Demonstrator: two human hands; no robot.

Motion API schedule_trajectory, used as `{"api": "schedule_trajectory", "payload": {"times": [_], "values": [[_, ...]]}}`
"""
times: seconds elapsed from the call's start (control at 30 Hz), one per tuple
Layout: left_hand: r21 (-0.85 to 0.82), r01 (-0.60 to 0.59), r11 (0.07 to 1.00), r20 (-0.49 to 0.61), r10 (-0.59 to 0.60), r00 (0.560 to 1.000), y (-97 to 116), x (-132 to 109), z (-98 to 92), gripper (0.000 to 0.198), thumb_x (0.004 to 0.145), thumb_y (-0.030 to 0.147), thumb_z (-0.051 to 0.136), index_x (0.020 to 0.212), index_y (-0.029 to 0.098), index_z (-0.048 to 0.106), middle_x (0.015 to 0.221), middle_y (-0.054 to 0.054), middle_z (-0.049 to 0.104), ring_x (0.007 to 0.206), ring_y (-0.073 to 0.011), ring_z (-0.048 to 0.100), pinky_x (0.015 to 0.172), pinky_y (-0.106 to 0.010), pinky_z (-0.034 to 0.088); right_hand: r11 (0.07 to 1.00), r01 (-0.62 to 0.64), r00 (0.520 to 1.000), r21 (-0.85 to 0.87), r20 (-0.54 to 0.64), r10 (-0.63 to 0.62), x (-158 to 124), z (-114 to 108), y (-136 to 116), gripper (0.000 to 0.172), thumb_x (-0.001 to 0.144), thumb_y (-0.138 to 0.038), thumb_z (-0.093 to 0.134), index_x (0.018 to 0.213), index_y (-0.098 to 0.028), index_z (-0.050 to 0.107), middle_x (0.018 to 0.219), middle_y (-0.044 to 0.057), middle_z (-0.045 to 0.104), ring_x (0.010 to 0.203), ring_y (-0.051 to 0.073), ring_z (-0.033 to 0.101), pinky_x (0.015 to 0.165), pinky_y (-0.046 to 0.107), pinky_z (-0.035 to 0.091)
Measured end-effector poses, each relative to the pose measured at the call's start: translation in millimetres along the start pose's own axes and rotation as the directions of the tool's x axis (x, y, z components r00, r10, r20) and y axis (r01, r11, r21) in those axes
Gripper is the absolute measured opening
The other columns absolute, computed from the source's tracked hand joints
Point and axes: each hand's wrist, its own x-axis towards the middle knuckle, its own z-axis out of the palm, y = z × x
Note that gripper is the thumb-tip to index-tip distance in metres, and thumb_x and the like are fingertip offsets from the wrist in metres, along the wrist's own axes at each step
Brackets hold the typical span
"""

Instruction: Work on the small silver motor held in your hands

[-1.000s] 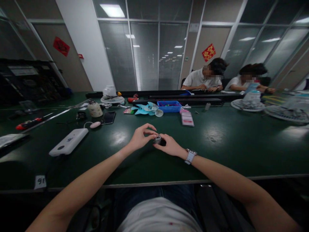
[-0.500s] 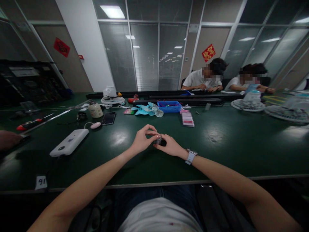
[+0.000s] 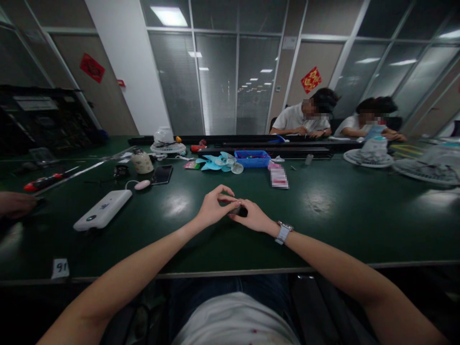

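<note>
Left forearm (image 3: 143,258) and right forearm (image 3: 334,256) slant inward from the lower corners, bare; the left hand (image 3: 212,207) arches, thumb stretched below bent fingers; the right hand (image 3: 256,216) faces it, thumb and fingers curved, fingertips near the left's

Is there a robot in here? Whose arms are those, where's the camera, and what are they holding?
No robot here, just a person's two bare hands. The camera sits on that person's head, looking forward and down, so you see roughly what they see.

The right hand, with a watch on its wrist, curls around a small grey metal part. The left hand has its fingertips at the part's top; exactly what they grip is hidden.

On the green table lie light-blue fan blades, a blue tray, a cream bottle and a red-and-black screwdriver. Another person's hand shows at the picture's left edge, and two people sit farther back on the right.
</note>
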Motion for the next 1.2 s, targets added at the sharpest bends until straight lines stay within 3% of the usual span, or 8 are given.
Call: {"api": "schedule_trajectory", "payload": {"times": [0.2, 0.4, 0.7, 0.8, 1.0, 1.1, 1.2], "values": [[-0.085, 0.014, 0.996, -0.010, -0.015, 1.000, 1.0, 0.9, -3.4, 0.037, 0.075, 0.034, 0.075, 0.097, 0.018, 0.050, 0.090, -0.008, 0.077, 0.082, -0.0234, 0.075, 0.075, -0.035, 0.058, 0.999, -0.029, 1.000, -0.030, 0.005, 0.029, 0.0, -0.7, -1.9, 0.031, 0.081, -0.034, 0.070, 0.105, -0.015, 0.062, 0.096, 0.007, 0.066, 0.085, 0.021, 0.059, 0.074, 0.033, 0.046], [0.040, -0.021, 0.999, 0.031, 0.020, 0.999, 1.9, 1.7, -5.8, 0.036, 0.075, 0.034, 0.075, 0.099, 0.019, 0.052, 0.085, -0.006, 0.077, 0.083, -0.0237, 0.074, 0.078, -0.035, 0.056, 1.000, -0.008, 1.000, 0.001, 0.017, 0.008, -0.6, -1.8, -0.9, 0.034, 0.083, -0.034, 0.068, 0.111, -0.016, 0.061, 0.099, 0.007, 0.066, 0.086, 0.020, 0.058, 0.075, 0.033, 0.046], [0.020, -0.071, 0.997, 0.200, 0.066, 0.978, 4.4, 6.1, -15.3, 0.040, 0.081, 0.027, 0.070, 0.114, 0.020, 0.049, 0.097, -0.007, 0.075, 0.099, -0.0230, 0.071, 0.088, -0.036, 0.054, 1.000, -0.023, 1.000, -0.004, 0.002, 0.023, -0.9, -1.1, -1.7, 0.031, 0.082, -0.033, 0.070, 0.107, -0.016, 0.061, 0.098, 0.007, 0.066, 0.087, 0.020, 0.060, 0.076, 0.033, 0.046], [0.038, -0.087, 0.996, 0.158, 0.080, 0.984, 2.7, 9.3, -16.4, 0.043, 0.075, 0.031, 0.076, 0.108, 0.019, 0.051, 0.091, -0.006, 0.075, 0.090, -0.0225, 0.073, 0.083, -0.035, 0.054, 1.000, -0.016, 1.000, -0.018, -0.006, 0.016, -0.9, -0.8, -2.1, 0.032, 0.081, -0.035, 0.070, 0.106, -0.016, 0.062, 0.098, 0.007, 0.066, 0.086, 0.020, 0.060, 0.076, 0.033, 0.046], [0.121, -0.051, 0.991, -0.047, 0.057, 0.997, -3.1, 10.4, -5.2, 0.042, 0.067, 0.037, 0.081, 0.089, 0.020, 0.050, 0.063, 0.002, 0.070, 0.069, -0.0198, 0.072, 0.072, -0.031, 0.053, 1.000, -0.001, 1.000, -0.016, -0.001, 0.001, -0.8, -1.8, -3.7, 0.028, 0.083, -0.034, 0.069, 0.104, -0.018, 0.063, 0.096, 0.005, 0.066, 0.087, 0.020, 0.059, 0.076, 0.032, 0.045], [0.086, -0.031, 0.996, -0.076, 0.038, 0.996, -2.7, 8.7, -0.6, 0.040, 0.069, 0.037, 0.080, 0.087, 0.020, 0.049, 0.060, 0.004, 0.067, 0.064, -0.0181, 0.071, 0.068, -0.029, 0.053, 1.000, -0.003, 1.000, -0.009, 0.004, 0.003, -0.9, -2.1, -3.1, 0.030, 0.082, -0.034, 0.069, 0.108, -0.018, 0.063, 0.098, 0.005, 0.066, 0.087, 0.020, 0.059, 0.076, 0.032, 0.045], [0.078, -0.036, 0.996, -0.054, 0.041, 0.998, -2.1, 7.7, -1.9, 0.040, 0.069, 0.034, 0.080, 0.092, 0.020, 0.050, 0.065, 0.002, 0.070, 0.075, -0.0205, 0.073, 0.076, -0.032, 0.054, 1.000, -0.005, 1.000, -0.015, 0.004, 0.005, -1.0, -1.7, -1.5, 0.032, 0.082, -0.034, 0.069, 0.108, -0.017, 0.062, 0.096, 0.006, 0.066, 0.086, 0.020, 0.059, 0.075, 0.032, 0.045]]}}
